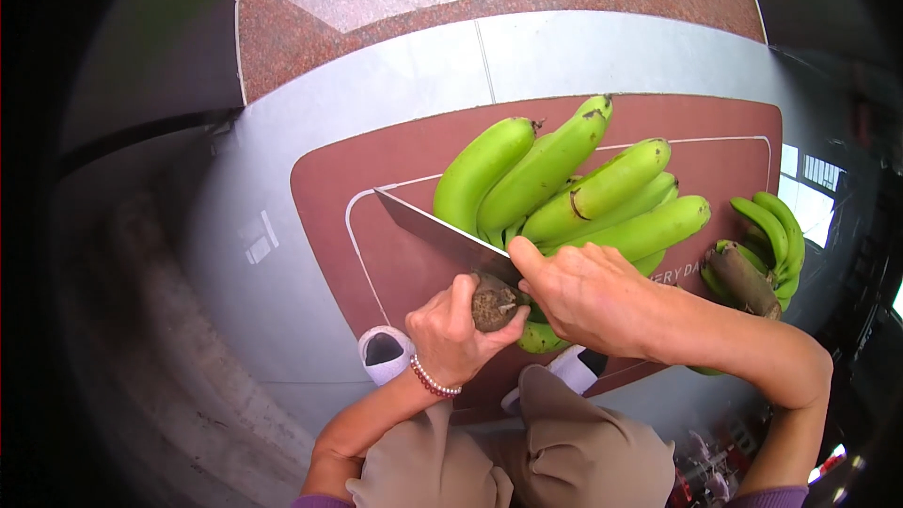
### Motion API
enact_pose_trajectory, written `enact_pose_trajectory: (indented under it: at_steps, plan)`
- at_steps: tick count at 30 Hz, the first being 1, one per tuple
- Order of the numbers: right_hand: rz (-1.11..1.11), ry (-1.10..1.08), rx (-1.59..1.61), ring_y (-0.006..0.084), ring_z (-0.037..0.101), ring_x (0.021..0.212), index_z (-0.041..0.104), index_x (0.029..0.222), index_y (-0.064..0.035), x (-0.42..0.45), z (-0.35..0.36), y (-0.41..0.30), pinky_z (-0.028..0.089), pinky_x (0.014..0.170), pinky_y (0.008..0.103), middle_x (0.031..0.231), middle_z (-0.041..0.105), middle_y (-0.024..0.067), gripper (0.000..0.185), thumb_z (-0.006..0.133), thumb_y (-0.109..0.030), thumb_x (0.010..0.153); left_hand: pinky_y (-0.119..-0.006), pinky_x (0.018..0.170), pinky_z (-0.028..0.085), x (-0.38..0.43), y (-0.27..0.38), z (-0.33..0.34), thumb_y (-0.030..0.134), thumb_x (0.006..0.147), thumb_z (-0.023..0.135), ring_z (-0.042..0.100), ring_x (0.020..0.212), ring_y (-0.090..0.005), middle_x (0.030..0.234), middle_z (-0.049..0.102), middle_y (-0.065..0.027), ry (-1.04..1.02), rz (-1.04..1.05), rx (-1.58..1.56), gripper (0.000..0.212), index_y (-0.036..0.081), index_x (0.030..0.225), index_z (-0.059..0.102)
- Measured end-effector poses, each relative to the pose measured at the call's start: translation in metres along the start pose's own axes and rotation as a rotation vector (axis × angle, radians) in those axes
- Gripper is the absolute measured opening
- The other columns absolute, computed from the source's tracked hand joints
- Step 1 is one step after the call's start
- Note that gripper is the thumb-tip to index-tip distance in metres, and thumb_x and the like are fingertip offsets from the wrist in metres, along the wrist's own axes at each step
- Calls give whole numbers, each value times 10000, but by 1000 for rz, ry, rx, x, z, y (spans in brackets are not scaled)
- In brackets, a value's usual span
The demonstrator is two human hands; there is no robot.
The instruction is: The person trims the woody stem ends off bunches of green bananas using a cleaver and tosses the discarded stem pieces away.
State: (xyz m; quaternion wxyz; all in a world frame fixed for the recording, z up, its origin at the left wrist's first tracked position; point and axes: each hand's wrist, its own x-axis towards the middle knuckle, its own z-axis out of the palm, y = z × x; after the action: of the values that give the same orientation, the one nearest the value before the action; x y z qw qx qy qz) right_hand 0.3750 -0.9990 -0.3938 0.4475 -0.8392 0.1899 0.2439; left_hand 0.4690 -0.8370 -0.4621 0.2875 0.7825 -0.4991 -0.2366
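My left hand (pixel 455 331) grips the thick brown stalk (pixel 495 305) of a banana bunch by its cut end. A large bunch of green bananas (pixel 592 190) spreads from the stalk over a reddish mat. In my right hand (pixel 592 293) is a knife with a wide, straight blade (pixel 444 229), its handle hidden by the fingers. The blade points up and to the left, crossing the stalk just beyond my left hand, beside the bases of the bananas. Whether the edge touches the stalk, I cannot tell.
The reddish mat (pixel 416 144) with a white border line lies on a grey floor. A smaller green banana bunch (pixel 779 240) with a brown stalk (pixel 744 282) sits at its right edge. My white shoes (pixel 384 354) are close to the bunch. Red stone paving (pixel 296 39) lies beyond.
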Motion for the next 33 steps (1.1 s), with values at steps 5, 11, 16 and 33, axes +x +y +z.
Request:
enact_pose_trajectory:
  at_steps: [5, 11, 16, 33]
  plan:
    - [-68, 104, -140, 370, 651, 705, 455, 964, 46, -1, 7, 2, 526, 572, 434, 739, 635, 200, 290, 614, -63, 747, -364, 464, 467, 3, 5, -4, 346, 648, 796, 600, 530, -283, 599, 582, -100, -31, 4, 39, 433, 56, 810, 518]
    - [-22, 53, -83, 374, 647, 801, 489, 950, 32, 5, 10, 9, 532, 666, 446, 811, 634, 226, 249, 596, -110, 777, -397, 447, 447, 4, 5, 2, 372, 659, 774, 581, 499, -323, 559, 576, -123, -4, 31, 114, 445, 53, 813, 504]
    - [58, 250, 79, 413, 626, 745, 463, 949, 27, -8, 51, 16, 505, 626, 489, 741, 615, 236, 222, 580, -99, 808, -378, 447, 446, 2, -2, -1, 382, 685, 757, 588, 510, -316, 583, 597, -110, -1, 63, 121, 437, 52, 819, 504]
    - [-7, 300, 236, 407, 633, 673, 492, 906, 62, -1, 47, 34, 513, 580, 471, 749, 612, 273, 193, 506, -130, 892, -356, 520, 486, 3, -10, -2, 358, 712, 754, 639, 562, -286, 618, 634, -93, -84, -40, -81, 393, 55, 846, 542]
